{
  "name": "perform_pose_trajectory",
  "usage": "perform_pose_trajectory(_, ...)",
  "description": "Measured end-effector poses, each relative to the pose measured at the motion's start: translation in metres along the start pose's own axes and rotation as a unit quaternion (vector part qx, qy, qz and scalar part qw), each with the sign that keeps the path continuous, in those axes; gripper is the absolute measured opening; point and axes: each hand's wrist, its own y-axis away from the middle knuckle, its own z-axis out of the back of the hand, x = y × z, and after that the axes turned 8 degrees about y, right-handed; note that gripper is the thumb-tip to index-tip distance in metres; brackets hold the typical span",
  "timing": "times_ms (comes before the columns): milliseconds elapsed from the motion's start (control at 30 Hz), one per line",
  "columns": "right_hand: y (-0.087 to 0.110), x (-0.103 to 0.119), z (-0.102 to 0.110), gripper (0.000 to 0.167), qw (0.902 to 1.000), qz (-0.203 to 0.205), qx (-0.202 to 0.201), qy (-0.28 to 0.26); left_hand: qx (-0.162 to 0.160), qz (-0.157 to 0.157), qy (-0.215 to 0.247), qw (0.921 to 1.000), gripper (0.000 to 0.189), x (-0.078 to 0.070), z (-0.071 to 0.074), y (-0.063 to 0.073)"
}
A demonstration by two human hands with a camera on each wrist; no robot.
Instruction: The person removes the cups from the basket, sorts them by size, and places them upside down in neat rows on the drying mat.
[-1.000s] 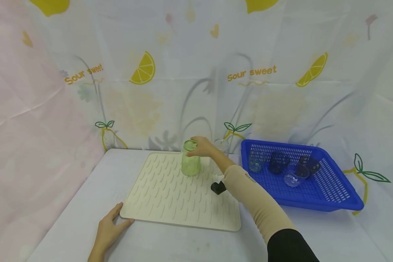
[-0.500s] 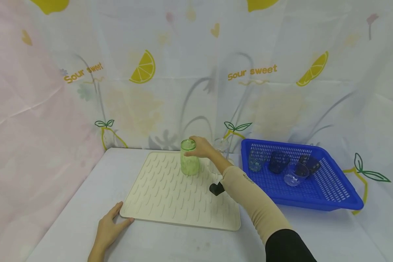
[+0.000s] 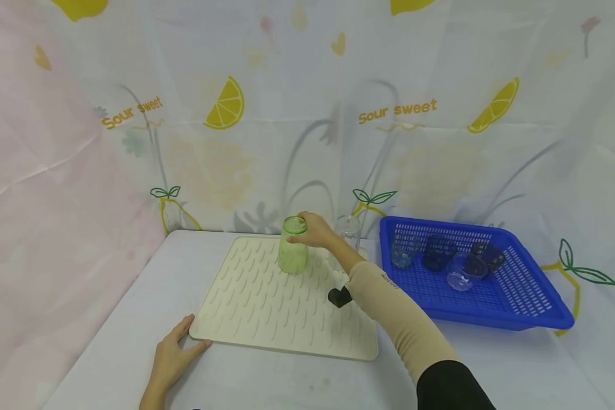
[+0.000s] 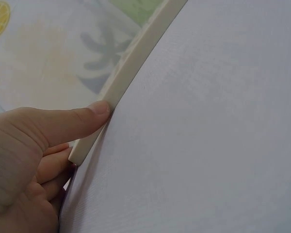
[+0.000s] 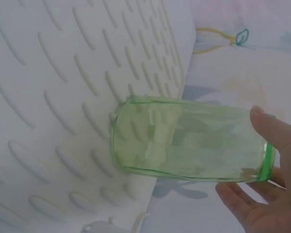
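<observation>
Head view: right hand pinches green glass near its top, lower end shifted slightly left over the mat. Blue basket holds four glasses. Left wrist: left hand, grip spread, touches mat edge. Right wrist: thumb and fingers straddle glass end.

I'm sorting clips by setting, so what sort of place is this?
Probably a staged tabletop set: lemon-print cloth hangs behind a white tabletop bearing a ribbed mat.

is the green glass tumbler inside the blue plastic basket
No, the right hand grips the green glass tumbler over the cream ridged mat, left of the blue plastic basket.
</observation>
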Motion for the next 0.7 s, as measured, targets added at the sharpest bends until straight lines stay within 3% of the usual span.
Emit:
perform_pose_trajectory(333,0.0025,0.0071,0.0033,0.074,0.9997,-0.002,0.023,0.009,-0.001,0.005,0.0,1.0,0.08,0.0008,-0.0021,-0.0002)
perform_pose_trajectory(700,0.0062,0.0039,0.0019,0.075,0.9998,0.002,0.017,-0.007,0.001,0.012,-0.003,0.9999,0.081,0.0,-0.0008,0.0005)
